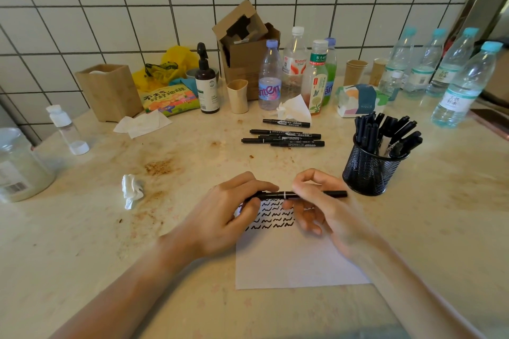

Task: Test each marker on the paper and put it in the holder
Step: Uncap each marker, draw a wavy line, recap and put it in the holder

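I have my left hand (pixel 228 206) and right hand (pixel 319 201) both pinching one black marker (pixel 286 195), level over the scribbled paper (pixel 289 261) at the tabletop's near edge; mesh holder (pixel 369 173) just right, loose markers (pixel 283 137) beyond.

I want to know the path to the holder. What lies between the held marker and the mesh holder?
Only bare table separates the marker tip from the mesh holder, seen in the head view.
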